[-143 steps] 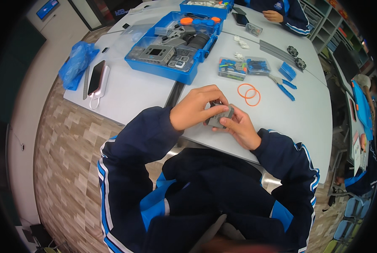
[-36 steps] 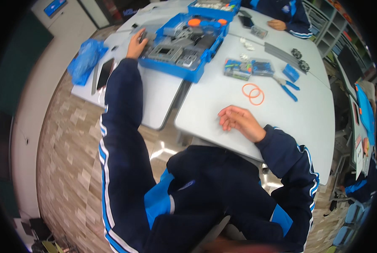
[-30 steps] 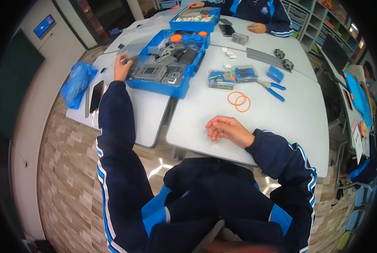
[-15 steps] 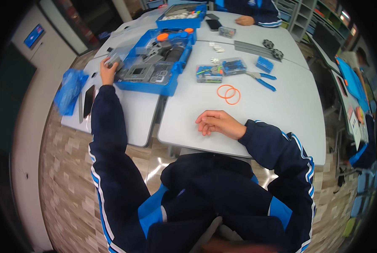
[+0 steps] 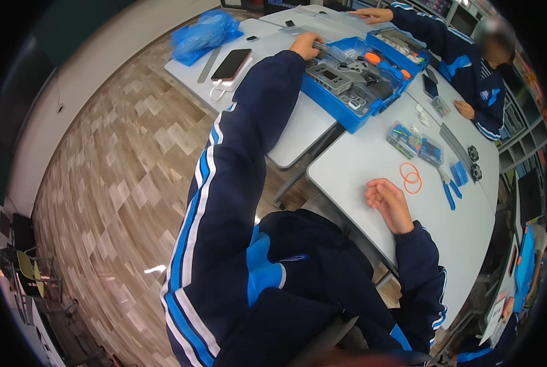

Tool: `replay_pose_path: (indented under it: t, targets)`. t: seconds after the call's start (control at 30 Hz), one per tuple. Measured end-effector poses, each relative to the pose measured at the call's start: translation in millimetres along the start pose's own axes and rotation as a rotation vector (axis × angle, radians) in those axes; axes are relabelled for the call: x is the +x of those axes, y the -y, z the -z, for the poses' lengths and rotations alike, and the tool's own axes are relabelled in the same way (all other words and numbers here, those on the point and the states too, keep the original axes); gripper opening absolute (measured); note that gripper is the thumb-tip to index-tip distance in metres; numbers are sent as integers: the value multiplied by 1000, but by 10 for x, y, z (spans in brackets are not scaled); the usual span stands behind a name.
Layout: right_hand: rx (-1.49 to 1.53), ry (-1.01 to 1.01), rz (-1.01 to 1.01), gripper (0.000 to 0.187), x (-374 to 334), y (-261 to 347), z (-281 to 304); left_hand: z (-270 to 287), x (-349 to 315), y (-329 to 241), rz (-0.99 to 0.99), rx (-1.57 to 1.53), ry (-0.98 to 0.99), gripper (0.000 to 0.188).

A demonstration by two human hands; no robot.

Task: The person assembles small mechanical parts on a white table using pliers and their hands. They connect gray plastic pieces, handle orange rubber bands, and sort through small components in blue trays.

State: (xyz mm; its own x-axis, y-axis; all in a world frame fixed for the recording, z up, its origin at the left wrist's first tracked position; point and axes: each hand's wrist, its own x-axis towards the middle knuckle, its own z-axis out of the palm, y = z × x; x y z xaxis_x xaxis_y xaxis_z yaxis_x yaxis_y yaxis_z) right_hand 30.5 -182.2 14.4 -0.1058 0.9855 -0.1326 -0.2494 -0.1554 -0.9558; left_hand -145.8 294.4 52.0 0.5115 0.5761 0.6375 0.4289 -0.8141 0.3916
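Note:
My left hand [image 5: 306,46] reaches to the far left end of an open blue storage box [image 5: 353,119]. Its fingers are closed round a grey piece that is mostly hidden behind them. Inside the box lie a light grey controller block [image 5: 330,74] with a small screen and several grey parts. My right hand [image 5: 390,202] rests on the white table with its fingers loosely curled and nothing visible in them. Two orange rings [image 5: 410,178] lie just beyond it. To their right are blue-handled pliers [image 5: 450,192].
Clear cases of small parts [image 5: 403,139], a blue block [image 5: 459,174] and black wheels [image 5: 473,153] lie farther right. Near the left edge are a phone [image 5: 231,65], a metal strip [image 5: 208,65] and a blue plastic bag [image 5: 205,35]. Across the table another person [image 5: 469,67] sits. A gap separates the tables.
The view has swung left, so the table now appears farther right and more floor shows. My left hand stays at the box's end; my right hand remains on the table, curled.

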Motion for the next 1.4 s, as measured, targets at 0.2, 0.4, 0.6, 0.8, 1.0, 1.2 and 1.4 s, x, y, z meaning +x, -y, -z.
replay_pose_path:
  t: [0.2,0.4,0.6,0.8,1.0,1.2,1.4]
  targets:
    - [-2,-5,-12,28,5,1,3,177,84,67,-38,-124,338,35]
    - [9,8,-12,29,-4,11,18,359,-70,144,-222,-118,274,42]
    - [-1,12,-40,29,-4,31,28,1404,-578,980,-14,323,-462,29]
    - [21,10,-41,29,9,27,23,1849,-1490,2446,927,875,366,63]
    - [39,18,-44,27,5,44,23,1696,-1838,2761,972,740,344,72]
    - [56,18,-50,26,-9,31,42,1997,-1779,2543,810,709,-10,63]
    - [76,44,-47,27,11,15,65,2076,-1169,1482,637,176,15,60]
